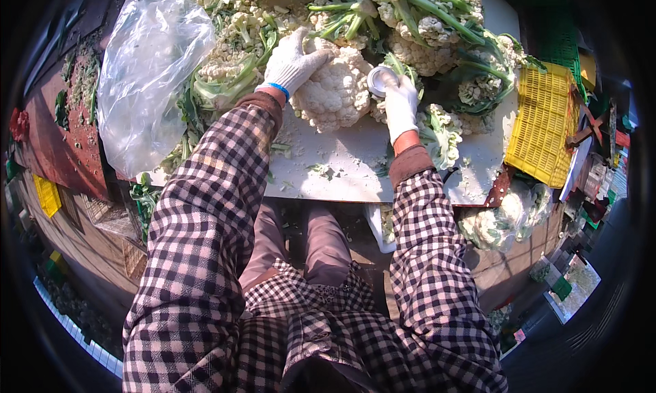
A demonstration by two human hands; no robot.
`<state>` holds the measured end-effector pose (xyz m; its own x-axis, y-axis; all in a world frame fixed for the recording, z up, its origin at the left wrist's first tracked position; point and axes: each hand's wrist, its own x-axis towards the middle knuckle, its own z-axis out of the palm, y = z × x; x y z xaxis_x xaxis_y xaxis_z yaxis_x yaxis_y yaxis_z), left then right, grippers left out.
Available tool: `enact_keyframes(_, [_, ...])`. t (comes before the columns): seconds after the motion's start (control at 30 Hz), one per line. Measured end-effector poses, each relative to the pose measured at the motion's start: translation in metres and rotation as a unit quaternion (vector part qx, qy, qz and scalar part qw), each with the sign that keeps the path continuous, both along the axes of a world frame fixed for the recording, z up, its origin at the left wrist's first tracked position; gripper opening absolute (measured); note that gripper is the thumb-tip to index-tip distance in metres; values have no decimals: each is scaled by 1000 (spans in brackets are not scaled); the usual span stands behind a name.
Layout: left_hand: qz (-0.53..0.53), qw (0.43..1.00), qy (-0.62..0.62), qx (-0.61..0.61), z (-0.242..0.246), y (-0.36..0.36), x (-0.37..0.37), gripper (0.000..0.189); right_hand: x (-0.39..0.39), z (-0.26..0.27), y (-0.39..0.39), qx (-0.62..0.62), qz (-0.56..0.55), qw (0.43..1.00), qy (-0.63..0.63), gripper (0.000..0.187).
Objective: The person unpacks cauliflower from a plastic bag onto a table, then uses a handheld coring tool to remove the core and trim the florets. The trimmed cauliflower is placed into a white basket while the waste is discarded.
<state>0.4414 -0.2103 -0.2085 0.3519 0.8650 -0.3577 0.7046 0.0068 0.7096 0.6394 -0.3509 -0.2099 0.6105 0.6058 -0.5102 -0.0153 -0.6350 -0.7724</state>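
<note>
A large trimmed cauliflower head [335,93] sits curd-up on the white tabletop [348,180], near the middle. My left hand [296,62], in a white knit glove, grips its upper left side with the thumb laid across the curd. In my gloved right hand [401,106] is a small round, silvery-white object [382,80] with a raised rim; its exact kind is unclear. That object is just right of the cauliflower, and I cannot tell whether they touch. More cauliflower heads [423,54] with green leaves and stalks are heaped behind both hands.
A clear plastic bag [151,80] covers the table's left side, beside loose florets and leaves [225,75]. To the right stands a yellow plastic crate [540,124]. Below the table's right corner lie bagged cauliflowers [505,218]. A reddish board [66,136] with scraps is at left.
</note>
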Motion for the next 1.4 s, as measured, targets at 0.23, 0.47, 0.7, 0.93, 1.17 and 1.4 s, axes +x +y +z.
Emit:
enact_keyframes(0.23, [311,937,-116,-112,10,-123,-40,109,-1,-25,-19,12,-45,993,106,31])
enact_keyframes(0.47, [295,899,-248,-208,-40,-132,-49,114,-58,-9,-43,22,-17,993,114,36])
enact_keyframes(0.7, [88,990,79,-83,24,-104,-73,111,-142,-41,-121,-32,11,999,32,35])
enact_keyframes(0.93, [48,991,107,-65,25,-110,-76,119,-102,56,-54,2,100,994,54,35])
enact_keyframes(1.17, [64,989,93,-100,23,-106,-61,121,-12,22,54,-58,274,958,-53,40])
enact_keyframes(1.4, [81,990,70,-93,10,-118,-76,116,-55,9,98,-99,419,897,104,44])
